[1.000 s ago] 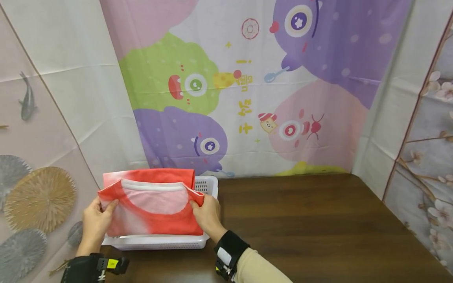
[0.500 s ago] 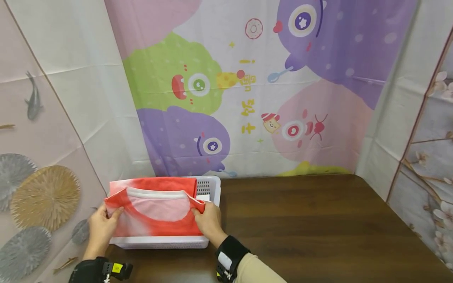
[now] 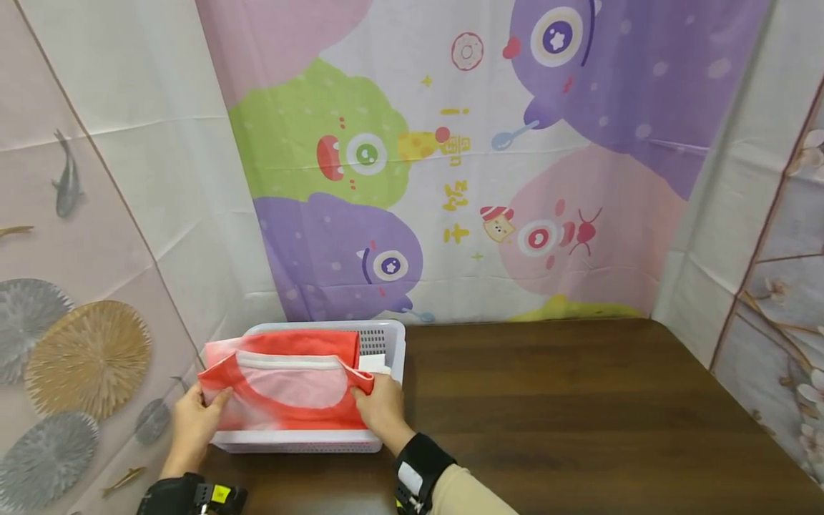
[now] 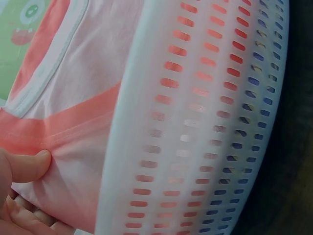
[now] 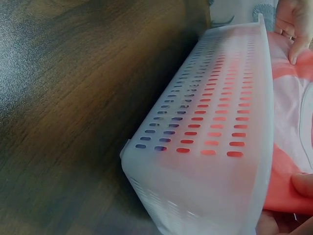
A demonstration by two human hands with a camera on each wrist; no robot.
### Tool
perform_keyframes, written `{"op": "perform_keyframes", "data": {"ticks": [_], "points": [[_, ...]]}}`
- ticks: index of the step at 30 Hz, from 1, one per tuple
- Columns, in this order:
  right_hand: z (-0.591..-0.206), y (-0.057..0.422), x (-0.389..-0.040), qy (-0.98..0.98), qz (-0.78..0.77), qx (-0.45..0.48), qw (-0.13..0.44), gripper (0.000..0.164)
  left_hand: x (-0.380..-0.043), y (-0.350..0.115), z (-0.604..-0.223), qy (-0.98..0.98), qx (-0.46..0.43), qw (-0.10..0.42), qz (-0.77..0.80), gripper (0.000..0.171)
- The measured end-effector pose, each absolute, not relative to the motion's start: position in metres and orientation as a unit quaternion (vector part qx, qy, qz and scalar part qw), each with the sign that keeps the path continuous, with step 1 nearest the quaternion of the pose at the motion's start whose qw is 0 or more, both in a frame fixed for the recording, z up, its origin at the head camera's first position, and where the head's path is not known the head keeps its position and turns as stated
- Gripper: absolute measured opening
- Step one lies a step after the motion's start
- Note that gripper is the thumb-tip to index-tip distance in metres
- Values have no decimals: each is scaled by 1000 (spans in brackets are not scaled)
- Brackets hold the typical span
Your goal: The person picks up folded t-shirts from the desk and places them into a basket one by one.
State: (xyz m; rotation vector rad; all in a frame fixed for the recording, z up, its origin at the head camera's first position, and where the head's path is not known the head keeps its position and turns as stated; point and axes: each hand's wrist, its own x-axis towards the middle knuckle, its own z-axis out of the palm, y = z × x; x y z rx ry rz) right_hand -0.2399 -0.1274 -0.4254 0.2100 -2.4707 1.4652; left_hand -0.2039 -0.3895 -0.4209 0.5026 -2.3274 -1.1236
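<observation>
A folded red and pale pink shirt [image 3: 292, 392] with a white neckband lies in the mouth of a white plastic basket [image 3: 302, 442]. My left hand [image 3: 195, 422] pinches its left edge, thumb on top and fingers beneath. At the opposite edge my right hand [image 3: 381, 409] pinches the cloth by the neckline's corner. In the left wrist view the left thumb presses on the shirt [image 4: 73, 161] just inside the basket wall [image 4: 186, 122]. Red cloth shows through the slots of the basket [image 5: 210, 117] in the right wrist view.
Something white [image 3: 373, 363] sits in the basket's right end behind the shirt. The basket stands at the left of a dark wooden table [image 3: 566, 415]. A cartoon-printed curtain [image 3: 463, 179] hangs behind, with patterned cloths at both sides.
Both hands have lowered the shirt further into the basket. More of the basket's back rim and the white thing inside show now. The view has shifted slightly.
</observation>
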Motion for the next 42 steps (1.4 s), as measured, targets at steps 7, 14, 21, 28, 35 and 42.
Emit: {"op": "perform_keyframes", "data": {"ticks": [7,14,21,28,35,42], "points": [[-429,-129,-239,-858,494,82,117,11,-205,-388,-428,-869,179,238,-396,31],[-431,-129,-238,-850,504,84,130,13,-207,-388,-432,-864,186,252,-394,35],[-428,-123,-241,-843,517,78,129,39,-207,-387,-437,-843,200,257,-428,32],[-429,-117,-240,-853,498,124,94,33,-206,-384,-434,-890,169,228,-356,28],[-432,-127,-232,-900,329,283,33,24,-207,-366,-425,-957,57,142,-247,23],[-431,-143,-223,-926,192,323,-36,43,-212,-344,-426,-988,88,28,-122,35]]}}
